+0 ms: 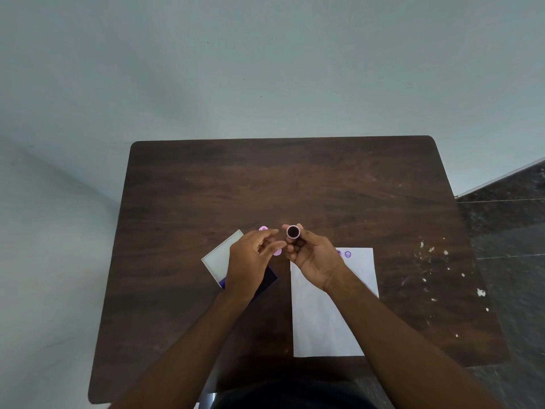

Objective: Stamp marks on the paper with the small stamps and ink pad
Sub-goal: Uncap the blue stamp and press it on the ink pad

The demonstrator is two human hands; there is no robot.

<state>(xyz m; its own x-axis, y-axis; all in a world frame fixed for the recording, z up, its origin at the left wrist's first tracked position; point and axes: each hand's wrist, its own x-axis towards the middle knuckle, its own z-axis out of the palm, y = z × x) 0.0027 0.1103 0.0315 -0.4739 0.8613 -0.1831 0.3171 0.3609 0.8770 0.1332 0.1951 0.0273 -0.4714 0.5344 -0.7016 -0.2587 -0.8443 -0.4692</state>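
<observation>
Your right hand (314, 255) grips a small pink stamp (293, 231), its dark round face turned up toward you, raised above the counter (206, 187). Your left hand (250, 261) hovers open over the ink pad (224, 258) (lid flipped back), fingers loosely curled. The paper (324, 320) lies just right, two purple marks (348, 254) near its top edge.

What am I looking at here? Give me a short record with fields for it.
Surface: dark wooden table
Right hand: holds a small stamp, dark face up
Left hand: fingers loosely curled, above the ink pad, whose lid is open
Paper: white sheet, two purple marks near its far edge
Loose pink stamp: on the table beyond the left hand
</observation>
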